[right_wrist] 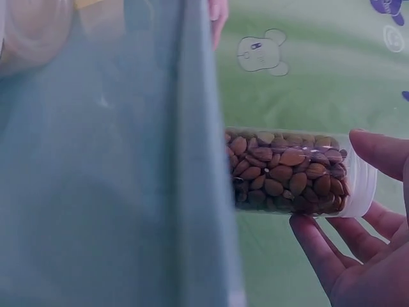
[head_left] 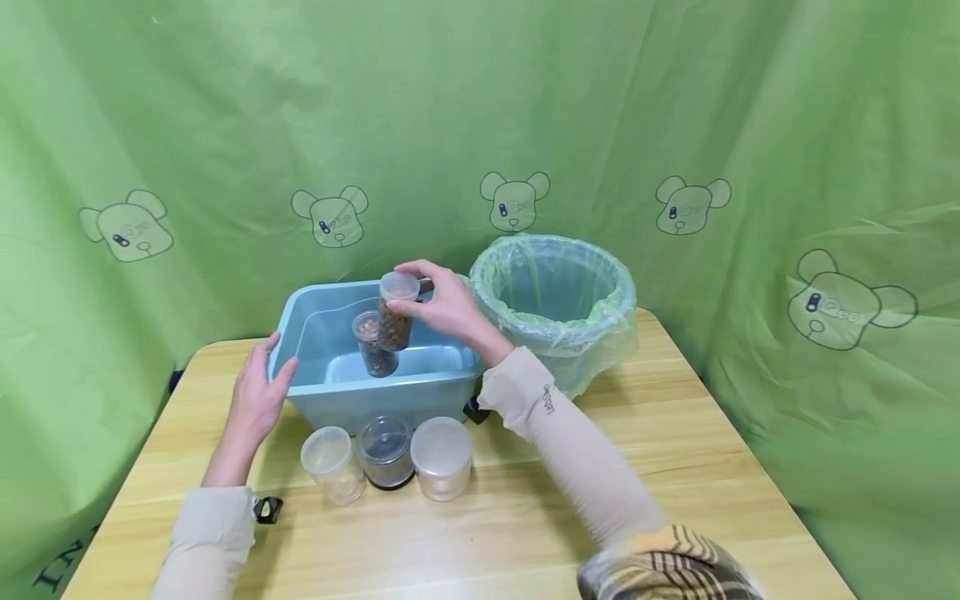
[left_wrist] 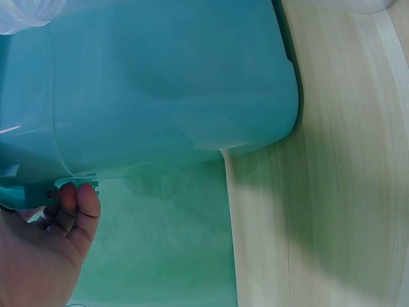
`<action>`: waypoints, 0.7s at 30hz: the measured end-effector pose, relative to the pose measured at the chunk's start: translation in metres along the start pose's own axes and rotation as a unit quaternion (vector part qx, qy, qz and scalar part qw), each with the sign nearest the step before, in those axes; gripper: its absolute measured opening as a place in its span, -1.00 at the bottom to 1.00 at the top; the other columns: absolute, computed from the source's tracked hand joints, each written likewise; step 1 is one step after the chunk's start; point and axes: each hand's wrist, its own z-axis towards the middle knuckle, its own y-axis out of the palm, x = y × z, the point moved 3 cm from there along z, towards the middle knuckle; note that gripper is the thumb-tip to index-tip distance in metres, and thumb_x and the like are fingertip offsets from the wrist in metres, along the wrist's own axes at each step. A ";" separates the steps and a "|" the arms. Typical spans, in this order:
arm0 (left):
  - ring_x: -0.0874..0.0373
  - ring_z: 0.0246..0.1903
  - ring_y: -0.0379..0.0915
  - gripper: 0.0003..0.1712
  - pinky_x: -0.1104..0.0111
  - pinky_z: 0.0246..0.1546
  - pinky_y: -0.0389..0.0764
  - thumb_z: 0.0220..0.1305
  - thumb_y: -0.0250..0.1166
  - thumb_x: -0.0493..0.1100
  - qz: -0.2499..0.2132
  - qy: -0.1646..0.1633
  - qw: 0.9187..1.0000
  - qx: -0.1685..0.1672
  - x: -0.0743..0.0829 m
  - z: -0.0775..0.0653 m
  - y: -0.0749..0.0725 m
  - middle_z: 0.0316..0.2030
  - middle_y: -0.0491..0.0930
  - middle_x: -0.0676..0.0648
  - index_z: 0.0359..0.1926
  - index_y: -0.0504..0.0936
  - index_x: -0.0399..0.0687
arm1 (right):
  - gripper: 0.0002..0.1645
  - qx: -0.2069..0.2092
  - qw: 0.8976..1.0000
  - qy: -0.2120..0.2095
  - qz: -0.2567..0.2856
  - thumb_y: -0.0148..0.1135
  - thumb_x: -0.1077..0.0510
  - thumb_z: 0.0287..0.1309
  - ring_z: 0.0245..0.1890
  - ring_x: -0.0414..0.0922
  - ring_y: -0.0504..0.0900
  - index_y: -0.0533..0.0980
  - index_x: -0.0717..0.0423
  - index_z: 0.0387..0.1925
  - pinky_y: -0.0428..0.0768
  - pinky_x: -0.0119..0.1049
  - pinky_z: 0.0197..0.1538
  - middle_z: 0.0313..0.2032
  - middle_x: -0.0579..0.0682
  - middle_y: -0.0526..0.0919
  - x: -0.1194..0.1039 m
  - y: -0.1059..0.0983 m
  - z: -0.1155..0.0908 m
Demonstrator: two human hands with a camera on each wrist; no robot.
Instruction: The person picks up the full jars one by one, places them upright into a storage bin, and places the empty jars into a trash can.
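My right hand point(head_left: 452, 310) holds a clear jar of almonds point(right_wrist: 287, 169) near its whitish lid point(right_wrist: 363, 185), thumb on one side and fingers on the other. The jar is upright over the blue plastic basin point(head_left: 382, 387). Beside it, within the basin, another clear jar point(head_left: 377, 354) with brown and dark contents shows; its base appears low in the basin. My left hand point(head_left: 255, 390) grips the basin's left rim. In the left wrist view its curled fingers point(left_wrist: 88, 201) are at the rim, partly hidden behind it.
Three lidded jars stand before the basin: a clear one point(head_left: 333, 479), a dark-topped one point(head_left: 386, 462) and another clear one point(head_left: 442, 467). To the right is a round bin point(head_left: 555, 333) lined with a green bag. A green curtain point(head_left: 450, 100) surrounds the wooden table point(head_left: 525, 533).
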 end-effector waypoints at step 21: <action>-0.44 0.43 0.16 -0.26 -0.31 0.45 0.17 0.56 0.10 -0.02 -0.001 -0.009 1.000 -0.001 0.001 0.001 -0.001 0.47 0.21 -0.50 0.56 0.15 -0.30 | -0.36 -0.094 0.994 0.055 -0.024 0.56 0.15 0.13 0.01 -0.03 0.61 0.55 0.03 0.24 0.65 -0.22 -0.03 0.18 0.05 0.62 0.036 0.038 0.007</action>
